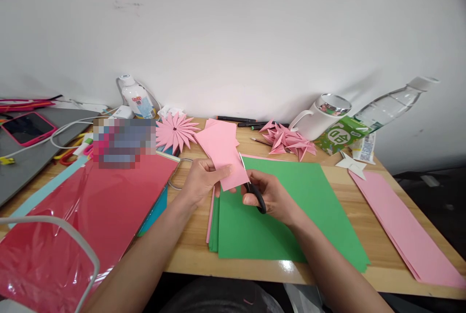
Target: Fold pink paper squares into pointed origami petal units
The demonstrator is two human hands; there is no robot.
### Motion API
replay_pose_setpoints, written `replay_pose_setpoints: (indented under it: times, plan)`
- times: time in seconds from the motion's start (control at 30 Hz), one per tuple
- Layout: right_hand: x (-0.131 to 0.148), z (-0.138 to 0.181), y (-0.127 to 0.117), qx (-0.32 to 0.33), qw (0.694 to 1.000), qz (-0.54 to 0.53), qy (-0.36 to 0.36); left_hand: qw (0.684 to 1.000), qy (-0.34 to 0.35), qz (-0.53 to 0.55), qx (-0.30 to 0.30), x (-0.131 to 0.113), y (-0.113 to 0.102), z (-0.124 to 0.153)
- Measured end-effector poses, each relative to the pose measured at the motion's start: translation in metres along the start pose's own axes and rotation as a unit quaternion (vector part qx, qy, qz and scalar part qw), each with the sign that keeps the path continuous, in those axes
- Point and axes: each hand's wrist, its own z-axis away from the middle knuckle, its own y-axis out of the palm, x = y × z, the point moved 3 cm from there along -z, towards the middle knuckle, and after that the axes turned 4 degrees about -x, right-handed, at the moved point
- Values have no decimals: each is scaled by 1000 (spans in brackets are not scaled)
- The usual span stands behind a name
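A phone [28,128] lies left — a white mug [317,119] stands right.

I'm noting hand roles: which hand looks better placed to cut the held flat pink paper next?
Probably the right hand: it holds the black-handled metal scissors at the edge of the flat pink paper. The left hand is occupied gripping that paper.

A large white Chinese character that looks like 哈 stands on the front of the green carton [345,133], the one sign that can be made out. The white-capped bottle [138,102] bears white lettering on a red patch, too blurred to read; the white adapter [124,112] has small dark marks, also illegible, and the pale packet [365,149] carries a dark printed code.
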Motion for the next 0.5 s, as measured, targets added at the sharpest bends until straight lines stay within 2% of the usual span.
replay_pose_setpoints:
  times: [0.5]
  plan:
    - [-5, 0, 1, -52, 998, -21, 14, 999, -5, 33, 10, 0, 0, -1]
